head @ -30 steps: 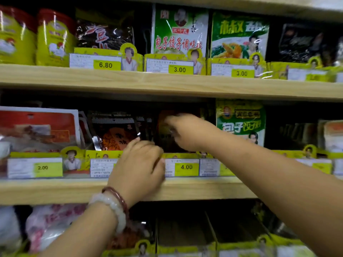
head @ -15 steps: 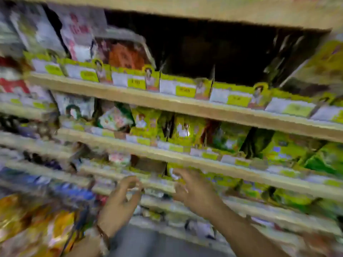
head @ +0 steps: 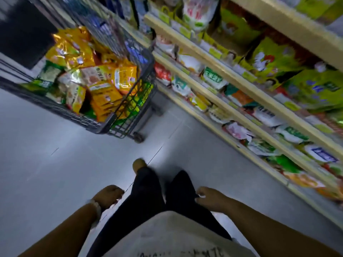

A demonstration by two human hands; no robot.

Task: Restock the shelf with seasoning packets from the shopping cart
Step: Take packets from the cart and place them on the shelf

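Moved: both hands have left the shelf [head: 246,86], now low beside the legs.
Left hand [head: 108,195]: loosely curled, empty.
Right hand [head: 209,198]: loosely curled, empty.
Cart [head: 130,101]: holds packets [head: 104,84].

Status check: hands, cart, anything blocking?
Left hand and right hand low, holding nothing. Shopping cart ahead, full of packets. Floor between looks unobstructed.

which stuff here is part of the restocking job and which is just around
Part of the job:
- shopping cart
- seasoning packets piled in the cart
- shelf beside it
- left hand and right hand, both holding nothing

Just around:
- floor
- stocked bags already on the shelf
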